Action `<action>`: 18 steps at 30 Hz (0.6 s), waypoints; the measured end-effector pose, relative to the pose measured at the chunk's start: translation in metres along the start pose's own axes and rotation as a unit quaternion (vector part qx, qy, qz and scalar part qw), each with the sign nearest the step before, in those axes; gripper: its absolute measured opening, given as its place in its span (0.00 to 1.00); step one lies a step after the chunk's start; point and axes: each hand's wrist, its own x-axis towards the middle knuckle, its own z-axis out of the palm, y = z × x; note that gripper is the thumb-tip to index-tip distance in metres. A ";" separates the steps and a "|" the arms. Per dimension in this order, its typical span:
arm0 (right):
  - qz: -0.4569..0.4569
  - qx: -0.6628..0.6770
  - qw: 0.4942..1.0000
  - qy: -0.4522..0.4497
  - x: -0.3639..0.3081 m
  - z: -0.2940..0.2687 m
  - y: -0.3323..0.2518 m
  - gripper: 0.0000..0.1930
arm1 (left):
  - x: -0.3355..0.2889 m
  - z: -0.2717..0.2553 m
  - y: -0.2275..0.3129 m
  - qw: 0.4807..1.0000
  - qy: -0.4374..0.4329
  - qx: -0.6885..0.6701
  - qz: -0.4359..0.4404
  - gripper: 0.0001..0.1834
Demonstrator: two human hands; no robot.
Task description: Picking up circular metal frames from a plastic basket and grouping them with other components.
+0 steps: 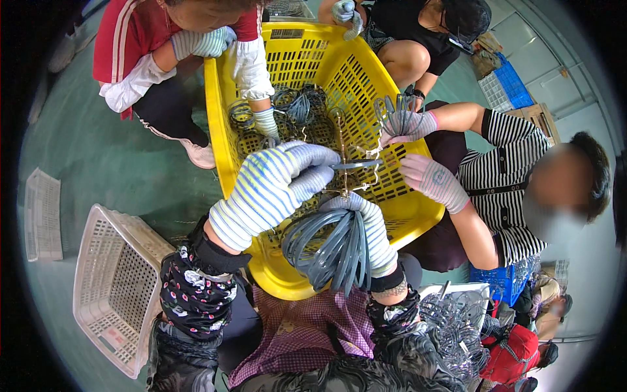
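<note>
Both of my hands wear striped knitted gloves with grey coated fingers. With its fingers pinched, my left hand (271, 183) holds the edge of a thin grey ring (358, 164) beside an upright metal rod with small hooks (343, 147). My right hand (371, 228) grips a thick bundle of grey rubber-like rings (330, 251), which hangs over the near rim of a yellow plastic basket (281, 277). Its fingertips are close to the rod's lower part. More dark coiled rings (297, 108) lie inside the basket.
A person in striped clothes (503, 163) holds similar rings at the right. Someone in red (140, 52) reaches into the basket; another person in black (418, 39) crouches behind. A white crate (121, 287) stands at the left, and a white bin of rings (450, 320) at the lower right.
</note>
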 end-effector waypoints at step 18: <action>0.039 0.233 0.967 0.101 0.001 -0.014 -0.009 0.12 | -0.014 -0.016 -0.002 0.850 -0.280 -0.376 -0.239 0.16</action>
